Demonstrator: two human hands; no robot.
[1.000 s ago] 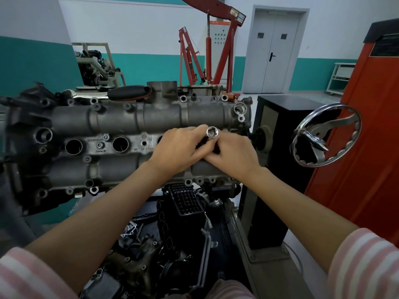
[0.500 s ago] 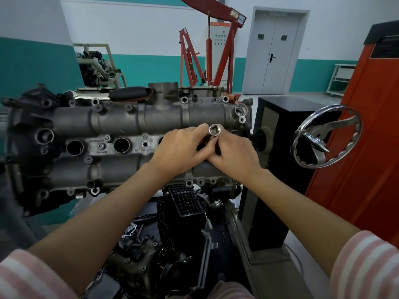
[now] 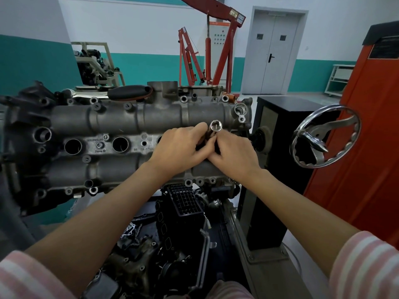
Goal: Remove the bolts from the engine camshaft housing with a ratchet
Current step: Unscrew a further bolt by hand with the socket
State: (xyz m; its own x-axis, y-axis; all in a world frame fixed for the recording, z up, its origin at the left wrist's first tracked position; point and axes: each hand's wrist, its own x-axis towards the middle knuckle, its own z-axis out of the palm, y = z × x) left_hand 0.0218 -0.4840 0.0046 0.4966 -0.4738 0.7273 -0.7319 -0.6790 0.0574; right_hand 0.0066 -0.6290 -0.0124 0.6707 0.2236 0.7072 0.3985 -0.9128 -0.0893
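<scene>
Grey camshaft housing (image 3: 133,124) w/ silver socket (image 3: 216,126), pink-white striped sleeves (image 3: 364,268), red engine hoist (image 3: 218,50), teal-and-white walls (image 3: 36,61), orange-red cabinet (image 3: 367,137), black stand (image 3: 278,147), chrome handwheel (image 3: 326,137).

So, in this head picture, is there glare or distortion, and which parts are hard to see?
Head view: even indoor light; bright glare on the socket and on the chrome handwheel. Wide-angle distortion bends the door and the orange cabinet at the edges. The parts under the camshaft housing lie in dark shadow. The left hand and right hand are sharp.
</scene>
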